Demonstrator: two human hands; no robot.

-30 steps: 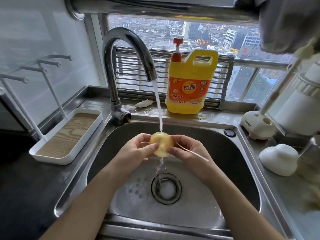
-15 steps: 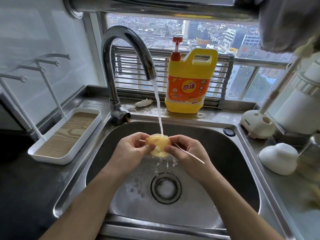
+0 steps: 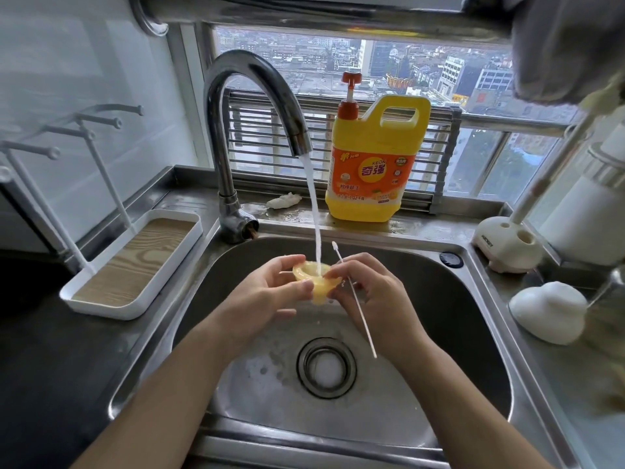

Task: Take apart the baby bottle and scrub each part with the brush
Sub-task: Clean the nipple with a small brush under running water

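At the left edge a white tray [image 3: 101, 299] with a wood-grain floor sits on the dark counter; the thin white rods of a drying rack [image 3: 111, 194] stand in its far side. In the centre, the steel sink [image 3: 456, 333] is wet, and pale foam sits in its round drain [image 3: 326, 367]. Over the basin, the left hand [image 3: 267, 292] pinches the left rim of the yellow bottle teat [image 3: 318, 284] between thumb and fingers. The teat's wide mouth faces up, and the water stream [image 3: 314, 214] from the curved faucet [image 3: 253, 96] falls into it. The right hand [image 3: 375, 292] grips the teat's right side and also holds a thin white brush [image 3: 364, 324] between its fingers, tip up beside the stream, the other end slanting toward the lower right. On the ledge behind stands a yellow detergent jug [image 3: 372, 170] with a red pump. At the right edge, a cream holder [image 3: 507, 247] has a white handle leaning out of one hole.

A crumpled white scrap [image 3: 284, 200] lies on the ledge between faucet and jug. A white domed object [image 3: 548, 313] rests on the counter at the right.
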